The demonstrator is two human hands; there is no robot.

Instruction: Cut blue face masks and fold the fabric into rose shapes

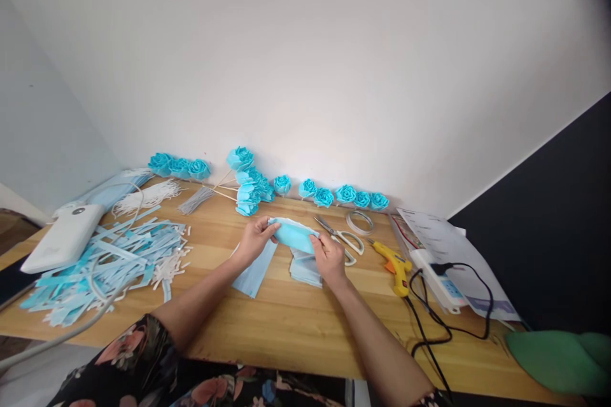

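Observation:
A strip of light-blue mask fabric (294,234) with a white upper edge is stretched between my two hands above the table. My left hand (256,238) pinches its left end, and my right hand (329,257) pinches the right end. Beneath my left hand a flat blue piece of fabric (255,271) lies on the wood. Below the strip, close to my right hand, sits a small stack of folded blue pieces (305,269), partly covered. White-handled scissors (351,241) rest just beyond my right hand, which hides part of them.
Blue fabric flowers (248,194) line the wall. Cut blue strips (114,261) and a white power bank-like device (64,238) lie left. At right are a yellow glue gun (394,266), a wire coil (359,222), a power strip (439,283) with black cords, and papers (470,254).

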